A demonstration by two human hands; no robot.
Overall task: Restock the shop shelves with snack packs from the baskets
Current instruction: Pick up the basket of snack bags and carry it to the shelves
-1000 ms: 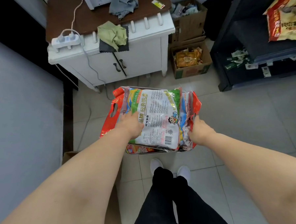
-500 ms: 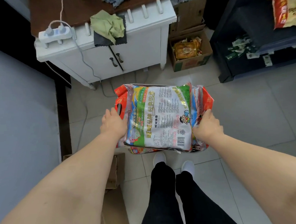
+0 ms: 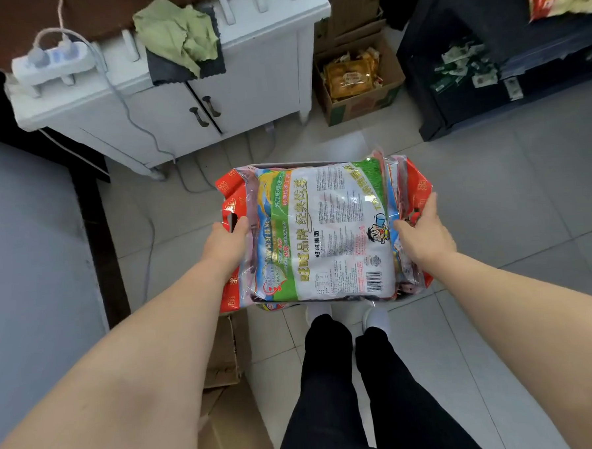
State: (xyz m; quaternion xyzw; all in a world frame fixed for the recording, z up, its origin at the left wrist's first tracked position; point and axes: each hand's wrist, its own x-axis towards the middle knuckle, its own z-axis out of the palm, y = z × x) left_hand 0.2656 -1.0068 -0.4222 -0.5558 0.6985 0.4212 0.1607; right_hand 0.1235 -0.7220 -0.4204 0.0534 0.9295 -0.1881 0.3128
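Head view: bundle of glossy red-and-green plastic snack packs [image 3: 329, 236] held mid-air; left grip [image 3: 225, 245] pinches its 9 o'clock edge, right grip [image 3: 422, 238] clamps 3 o'clock. Likely light, soft, slippery, crushable; support underneath.

The stack of glossy plastic snack packs [image 3: 326, 233] in front of the white wooden cabinet [image 3: 252, 75] has a white top face with green and blue bands, yellow lettering, black small print, a black barcode and a cartoon face. The outer packs are red. On the cabinet are a crumpled olive-green cloth [image 3: 175, 35], a dark grey cloth [image 3: 170, 71] and a white power strip [image 3: 53, 62]. Right of the cabinet, the brown cardboard box [image 3: 391, 82] holds orange-yellow packets, and the shelf unit [image 3: 451, 78] is black.
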